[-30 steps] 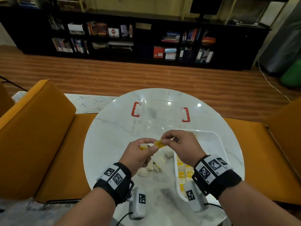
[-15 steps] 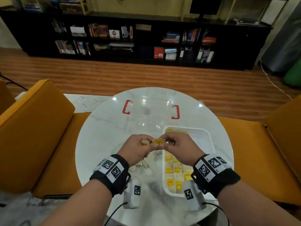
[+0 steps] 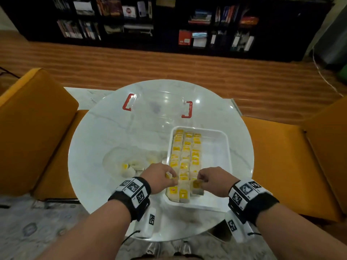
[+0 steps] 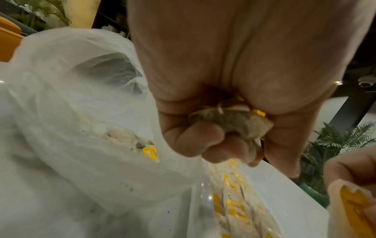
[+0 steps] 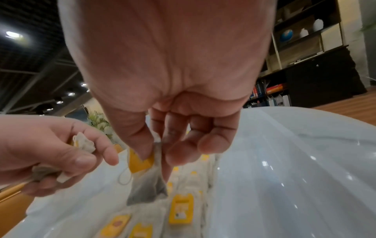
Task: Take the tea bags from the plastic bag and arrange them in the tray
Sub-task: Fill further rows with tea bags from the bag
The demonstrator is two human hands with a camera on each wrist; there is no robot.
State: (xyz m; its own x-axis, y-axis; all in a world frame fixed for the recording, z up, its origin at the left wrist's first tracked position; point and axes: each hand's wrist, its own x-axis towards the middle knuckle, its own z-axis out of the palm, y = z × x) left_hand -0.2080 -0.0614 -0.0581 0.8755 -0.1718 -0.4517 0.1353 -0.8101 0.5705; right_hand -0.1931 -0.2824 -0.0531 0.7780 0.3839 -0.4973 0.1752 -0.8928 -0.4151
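Observation:
A white tray (image 3: pixel 216 154) on the round marble table holds three rows of tea bags (image 3: pixel 185 158) with yellow tags. My right hand (image 3: pixel 201 182) pinches one tea bag (image 5: pixel 149 185) by its top over the tray's near end; its yellow tag (image 5: pixel 139 163) dangles beside it. My left hand (image 3: pixel 170 176) grips a bunched tea bag (image 4: pixel 234 120) at the tray's near left edge. The clear plastic bag (image 3: pixel 131 162) lies left of the tray with a few tea bags (image 4: pixel 126 140) inside.
A clear lid with red handles (image 3: pixel 129 102) lies at the table's far side. Orange chairs (image 3: pixel 33 119) stand on both sides. The table rim (image 3: pixel 75 184) is near my wrists. A dark bookshelf (image 3: pixel 169 25) lines the far wall.
My hands were together pulling tea bags apart above the table; they have separated and dropped toward the tray's near end, each holding a tea bag. The head view has tilted down.

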